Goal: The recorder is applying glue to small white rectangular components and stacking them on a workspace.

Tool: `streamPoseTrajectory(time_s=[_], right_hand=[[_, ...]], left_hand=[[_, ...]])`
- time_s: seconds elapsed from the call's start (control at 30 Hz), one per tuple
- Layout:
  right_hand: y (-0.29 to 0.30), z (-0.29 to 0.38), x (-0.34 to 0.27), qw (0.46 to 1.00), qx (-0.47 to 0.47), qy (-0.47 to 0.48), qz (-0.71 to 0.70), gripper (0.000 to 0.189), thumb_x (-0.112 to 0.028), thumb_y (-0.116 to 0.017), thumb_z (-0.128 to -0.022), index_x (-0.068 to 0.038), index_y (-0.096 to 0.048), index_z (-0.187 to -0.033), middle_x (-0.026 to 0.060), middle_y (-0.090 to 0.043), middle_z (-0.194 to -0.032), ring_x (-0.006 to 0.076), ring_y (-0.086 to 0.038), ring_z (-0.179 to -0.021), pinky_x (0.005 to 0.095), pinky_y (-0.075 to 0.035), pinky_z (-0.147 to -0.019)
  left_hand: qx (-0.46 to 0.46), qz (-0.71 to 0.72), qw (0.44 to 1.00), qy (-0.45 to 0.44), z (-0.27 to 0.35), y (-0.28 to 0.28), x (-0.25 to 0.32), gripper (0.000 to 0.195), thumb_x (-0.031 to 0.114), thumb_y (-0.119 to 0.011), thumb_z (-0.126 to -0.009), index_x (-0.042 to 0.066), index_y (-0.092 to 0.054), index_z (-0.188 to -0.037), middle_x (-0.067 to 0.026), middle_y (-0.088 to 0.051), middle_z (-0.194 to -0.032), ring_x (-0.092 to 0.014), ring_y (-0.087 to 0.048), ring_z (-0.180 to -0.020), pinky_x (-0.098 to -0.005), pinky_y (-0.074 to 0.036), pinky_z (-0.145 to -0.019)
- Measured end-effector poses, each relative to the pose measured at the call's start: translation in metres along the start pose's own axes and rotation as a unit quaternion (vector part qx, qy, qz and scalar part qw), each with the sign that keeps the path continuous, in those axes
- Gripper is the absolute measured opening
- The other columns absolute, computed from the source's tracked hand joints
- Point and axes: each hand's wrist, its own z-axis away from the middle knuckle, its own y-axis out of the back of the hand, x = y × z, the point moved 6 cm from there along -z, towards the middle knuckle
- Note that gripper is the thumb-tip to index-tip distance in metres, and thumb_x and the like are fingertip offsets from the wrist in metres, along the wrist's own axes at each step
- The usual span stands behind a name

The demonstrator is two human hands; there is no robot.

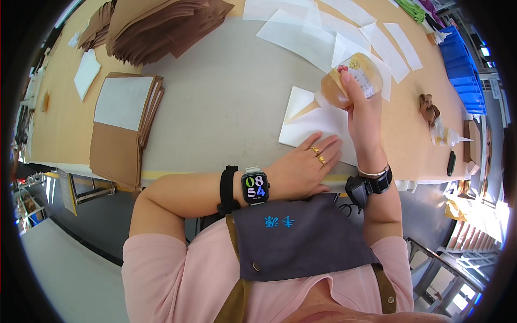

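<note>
My right hand (361,113) grips a clear plastic squeeze bottle (369,66), tilted, with amber contents and a label bearing writing. Its long tapered nozzle (303,112) points down and left over a white sheet-like piece (297,131), close to that piece's left edge. Whether the tip touches it I cannot tell. On the lower part of the same white piece my left hand (311,161) lies flat, fingers slightly spread and blurred at the tips. The piece looks layered along its front edge; the right forearm and left hand cover some of it.
Loose white sheets (295,36) fan across the far side. To the left stand a tall stack of brown sheets (161,30) and a brown-and-white stack (117,145) at the front edge. At right are a blue plastic bin (460,68), another nozzle bottle (444,136) and brown scraps (428,109).
</note>
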Motion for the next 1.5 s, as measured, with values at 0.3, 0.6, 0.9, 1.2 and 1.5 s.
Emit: streamPoseTrajectory(time_s=[0.3, 0.6, 0.9, 1.2, 1.5], right_hand=[[-0.005, 0.02, 0.004, 0.999, -0.019, -0.034, 0.019, 0.035, -0.02, -0.075, -0.09, -0.001, -0.062, -0.116, 0.007, -0.069, -0.103, 0.0125, -0.067, -0.091, 0.0269, -0.056, -0.072], [-0.002, 0.027, 0.01, 0.995, -0.018, -0.079, -0.051, 0.038, -0.023, -0.075, -0.091, -0.002, -0.059, -0.119, 0.0074, -0.066, -0.109, 0.0138, -0.066, -0.097, 0.0289, -0.057, -0.076], [0.013, 0.002, 0.006, 0.998, 0.039, -0.019, -0.034, 0.039, -0.025, -0.074, -0.092, -0.004, -0.06, -0.12, 0.0049, -0.067, -0.107, 0.013, -0.066, -0.096, 0.0296, -0.057, -0.072], [0.004, 0.024, 0.011, 0.998, 0.015, -0.069, 0.006, 0.037, -0.023, -0.075, -0.091, -0.003, -0.06, -0.119, 0.0066, -0.067, -0.106, 0.0138, -0.067, -0.091, 0.0288, -0.056, -0.07], [0.013, 0.008, -0.004, 0.986, 0.017, -0.098, -0.134, 0.038, -0.022, -0.065, -0.098, -0.002, -0.053, -0.128, 0.0116, -0.065, -0.119, 0.0273, -0.067, -0.11, 0.0349, -0.057, -0.088]], left_hand=[[0.006, -0.002, 1.0, -0.001, 0.0, 0.0, 0.0, 0.077, 0.044, -0.068, -0.088, -0.009, -0.045, -0.139, -0.0237, -0.042, -0.148, -0.036, -0.034, -0.144, -0.0522, -0.026, -0.119], [0.003, 0.009, 1.0, 0.002, 0.001, -0.002, -0.001, 0.078, 0.044, -0.066, -0.089, -0.008, -0.043, -0.142, -0.0229, -0.042, -0.148, -0.036, -0.034, -0.144, -0.0532, -0.026, -0.119], [-0.008, -0.007, 1.0, 0.002, 0.0, 0.0, 0.0, 0.078, 0.045, -0.065, -0.089, -0.01, -0.044, -0.141, -0.0238, -0.04, -0.15, -0.035, -0.033, -0.145, -0.053, -0.025, -0.12], [-0.004, 0.001, 1.0, 0.002, 0.0, 0.0, -0.001, 0.078, 0.044, -0.067, -0.088, -0.009, -0.045, -0.14, -0.024, -0.04, -0.15, -0.036, -0.033, -0.145, -0.0529, -0.026, -0.119], [-0.003, -0.003, 1.0, 0.0, 0.0, -0.001, 0.001, 0.078, 0.044, -0.067, -0.089, -0.009, -0.044, -0.14, -0.0232, -0.039, -0.151, -0.036, -0.034, -0.144, -0.0531, -0.026, -0.119]])
